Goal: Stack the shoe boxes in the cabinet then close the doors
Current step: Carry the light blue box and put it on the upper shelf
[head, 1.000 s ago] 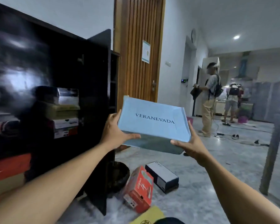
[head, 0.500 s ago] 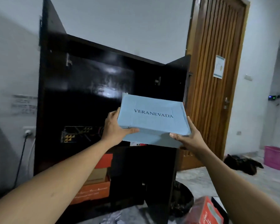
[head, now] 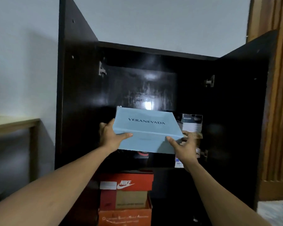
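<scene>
I hold a light blue shoe box (head: 147, 129) marked VERANEVADA in front of the open black cabinet (head: 137, 82). My left hand (head: 110, 137) grips its left end and my right hand (head: 185, 146) grips its right end. The box is level, at the height of the upper compartment. Behind it on the right stands a stack of boxes, topped by a grey and white one (head: 190, 123). Below, a red Nike box (head: 127, 183) lies on an orange box (head: 124, 216). Both cabinet doors, the left door (head: 73, 95) and the right door (head: 245, 111), stand open.
A light wooden table (head: 13, 123) stands to the left of the cabinet against the white wall. A slatted wooden door (head: 279, 111) is at the right, just behind the open cabinet door.
The view has swung left to face the cabinet squarely. The blue box has come nearer the upper compartment, still held at both ends.
</scene>
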Motion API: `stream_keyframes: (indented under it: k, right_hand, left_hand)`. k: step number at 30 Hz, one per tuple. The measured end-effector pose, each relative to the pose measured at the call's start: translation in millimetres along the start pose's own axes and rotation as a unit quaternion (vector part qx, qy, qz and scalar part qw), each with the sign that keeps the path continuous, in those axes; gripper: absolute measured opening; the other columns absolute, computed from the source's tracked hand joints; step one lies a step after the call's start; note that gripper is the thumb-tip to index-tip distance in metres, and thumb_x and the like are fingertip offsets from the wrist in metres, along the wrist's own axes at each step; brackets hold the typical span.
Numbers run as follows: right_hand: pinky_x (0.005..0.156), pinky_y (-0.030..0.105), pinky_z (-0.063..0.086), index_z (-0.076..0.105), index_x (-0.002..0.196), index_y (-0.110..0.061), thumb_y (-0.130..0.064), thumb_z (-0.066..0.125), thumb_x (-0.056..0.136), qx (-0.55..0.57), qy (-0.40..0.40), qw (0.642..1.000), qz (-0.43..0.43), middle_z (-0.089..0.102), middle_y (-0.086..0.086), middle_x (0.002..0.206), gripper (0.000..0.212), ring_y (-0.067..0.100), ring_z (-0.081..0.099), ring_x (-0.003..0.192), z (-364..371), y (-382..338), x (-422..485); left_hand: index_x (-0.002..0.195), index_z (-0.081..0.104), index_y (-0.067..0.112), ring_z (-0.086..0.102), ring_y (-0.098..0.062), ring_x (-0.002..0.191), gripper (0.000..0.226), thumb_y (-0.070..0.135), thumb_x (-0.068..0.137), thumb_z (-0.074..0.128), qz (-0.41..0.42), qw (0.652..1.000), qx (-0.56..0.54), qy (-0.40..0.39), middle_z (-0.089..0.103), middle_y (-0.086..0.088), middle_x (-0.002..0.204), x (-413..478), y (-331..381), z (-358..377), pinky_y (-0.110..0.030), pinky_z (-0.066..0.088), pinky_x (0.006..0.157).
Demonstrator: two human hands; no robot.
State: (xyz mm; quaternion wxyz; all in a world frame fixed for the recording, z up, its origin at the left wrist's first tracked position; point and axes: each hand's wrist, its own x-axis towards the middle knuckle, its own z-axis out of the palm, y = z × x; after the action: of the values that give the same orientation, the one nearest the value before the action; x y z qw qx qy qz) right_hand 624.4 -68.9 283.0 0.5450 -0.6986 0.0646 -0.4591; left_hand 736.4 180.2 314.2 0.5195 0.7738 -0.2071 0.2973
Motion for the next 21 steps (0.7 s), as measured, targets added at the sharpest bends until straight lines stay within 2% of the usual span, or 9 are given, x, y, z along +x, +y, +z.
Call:
stream_keyframes:
  k: [4, 8, 11, 14, 16, 18, 20, 21]
  right_hand:
    - [0.085, 0.046, 0.060, 0.058, 0.123, -0.021, -0.036, 0.087, 0.072, 0.015, -0.011, 1.000, 0.006, 0.067, 0.003, 0.113, 0.060, 0.022, 0.067, 0.102, 37, 48, 42]
    - [0.081, 0.030, 0.056, 0.046, 0.138, -0.016, -0.026, 0.084, 0.078, 0.039, -0.026, 0.999, 0.022, 0.060, 0.002, 0.124, 0.073, 0.017, 0.063, 0.107, 70, 85, 79]
    - [0.080, 0.027, 0.050, 0.036, 0.124, -0.012, -0.009, 0.077, 0.083, 0.043, -0.034, 0.998, 0.033, 0.055, 0.008, 0.122, 0.057, 0.018, 0.058, 0.103, 93, 111, 103]
    - [0.091, 0.038, 0.054, 0.038, 0.117, -0.011, 0.001, 0.070, 0.085, 0.048, -0.067, 0.996, 0.035, 0.057, 0.015, 0.123, 0.047, 0.023, 0.061, 0.106, 115, 133, 115]
    - [0.093, 0.033, 0.053, 0.042, 0.128, -0.010, 0.005, 0.068, 0.085, 0.056, -0.089, 0.994, 0.035, 0.057, 0.010, 0.125, 0.052, 0.021, 0.061, 0.110, 127, 143, 117]
    - [0.086, 0.019, 0.052, 0.039, 0.143, -0.014, 0.007, 0.067, 0.085, 0.047, -0.123, 0.991, 0.028, 0.056, 0.003, 0.126, 0.068, 0.016, 0.059, 0.111, 135, 149, 118]
    - [0.083, 0.009, 0.050, 0.032, 0.152, -0.023, 0.006, 0.068, 0.085, 0.001, -0.173, 0.985, 0.023, 0.057, -0.003, 0.129, 0.082, 0.014, 0.059, 0.115, 141, 155, 123]
    - [0.089, 0.010, 0.050, 0.030, 0.153, -0.027, 0.001, 0.070, 0.084, -0.025, -0.200, 0.979, 0.023, 0.055, -0.003, 0.134, 0.084, 0.015, 0.057, 0.121, 145, 159, 126]
  left_hand:
    - [0.130, 0.061, 0.014, 0.051, -0.029, 0.113, 0.068, 0.028, 0.070, 0.089, -0.042, 0.998, 0.021, 0.029, 0.037, -0.006, 0.113, 31, -22, 21, -0.030, 0.043, 0.100]
    - [0.123, 0.061, 0.007, 0.053, -0.032, 0.111, 0.053, 0.022, 0.077, 0.082, -0.067, 0.996, 0.034, 0.051, 0.034, -0.006, 0.113, 63, -46, 52, -0.028, 0.042, 0.097]
    - [0.143, 0.044, 0.006, 0.048, -0.031, 0.122, 0.072, 0.026, 0.082, 0.077, -0.098, 0.993, 0.025, 0.064, 0.034, -0.013, 0.137, 74, -67, 77, -0.029, 0.040, 0.100]
    - [0.152, 0.027, 0.009, 0.033, -0.030, 0.139, 0.087, 0.023, 0.081, 0.076, -0.081, 0.994, 0.027, 0.075, 0.019, -0.014, 0.155, 70, -93, 101, -0.034, 0.033, 0.110]
    - [0.156, 0.017, 0.009, 0.026, -0.029, 0.145, 0.091, 0.022, 0.085, 0.072, -0.079, 0.994, 0.053, 0.049, 0.002, -0.011, 0.162, 68, -109, 111, -0.034, 0.031, 0.112]
    - [0.159, 0.008, 0.011, 0.013, -0.026, 0.150, 0.091, 0.022, 0.090, 0.066, -0.084, 0.991, 0.102, 0.010, -0.018, -0.007, 0.164, 69, -123, 117, -0.031, 0.028, 0.112]
    - [0.158, 0.016, 0.011, 0.008, -0.029, 0.150, 0.084, 0.026, 0.090, 0.063, -0.074, 0.985, 0.158, -0.005, -0.025, -0.004, 0.162, 73, -135, 122, -0.033, 0.028, 0.114]
    - [0.155, 0.024, 0.012, 0.011, -0.031, 0.148, 0.079, 0.030, 0.089, 0.064, -0.074, 0.980, 0.184, -0.012, -0.022, -0.003, 0.162, 74, -140, 124, -0.036, 0.030, 0.113]
